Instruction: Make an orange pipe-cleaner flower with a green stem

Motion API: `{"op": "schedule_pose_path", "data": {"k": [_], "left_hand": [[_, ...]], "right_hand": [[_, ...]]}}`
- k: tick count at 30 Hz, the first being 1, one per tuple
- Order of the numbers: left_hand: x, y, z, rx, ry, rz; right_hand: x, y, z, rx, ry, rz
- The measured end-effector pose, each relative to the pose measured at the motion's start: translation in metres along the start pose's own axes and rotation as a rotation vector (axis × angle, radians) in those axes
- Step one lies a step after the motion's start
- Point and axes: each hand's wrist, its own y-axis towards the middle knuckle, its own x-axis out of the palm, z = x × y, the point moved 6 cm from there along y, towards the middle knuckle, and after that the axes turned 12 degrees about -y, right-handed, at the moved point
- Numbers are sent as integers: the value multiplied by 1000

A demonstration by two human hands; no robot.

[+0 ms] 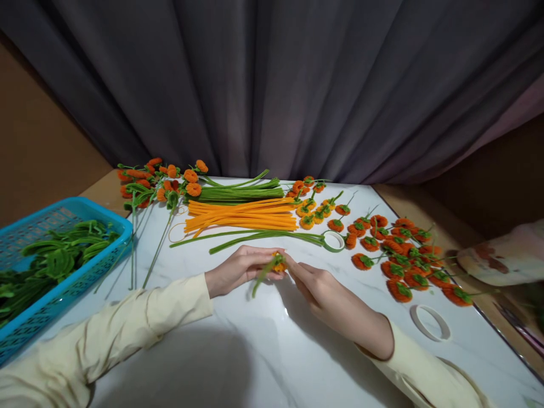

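Near the middle of the white table [229, 351], my left hand [242, 267] holds a small yellow-orange flower [278, 263] with a green stem [262, 276] that hangs toward me. The fingers of my right hand [306, 279] are pinched together at the flower's right side. Beyond my hands lie a few long green stems [263, 234], a bundle of orange stems [242, 215] and a bundle of green stems [238, 194]. A roll of green tape [334, 241] rests at the right end of the long green stems.
A blue basket [123, 226] with green leaf pieces stands at the left. Stemmed orange flowers [192, 189] lie at the back left, several orange flower heads [395, 269] at the right. A white ring [430, 323] and a cup [501, 258] are farther right.
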Motion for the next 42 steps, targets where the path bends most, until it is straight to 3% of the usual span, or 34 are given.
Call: {"op": "schedule_pose_path", "data": {"k": [5,13,25,32,38,42], "left_hand": [[3,-3,-1,-1,9,-18],[6,0,1,-6,-115,-20],[0,-2,-4,-41,-46,29],[1,-2,-1,59,-20,46],[7,-3,-2,77,-92,-39],[10,-4,-2,86,-59,29]], "right_hand": [[-3,1,1,-26,19,58],[-1,4,5,-25,16,-60],[-2,5,7,-16,-37,-45],[-6,9,9,65,168,55],[-8,12,4,95,197,96],[-7,13,3,191,338,77]]}}
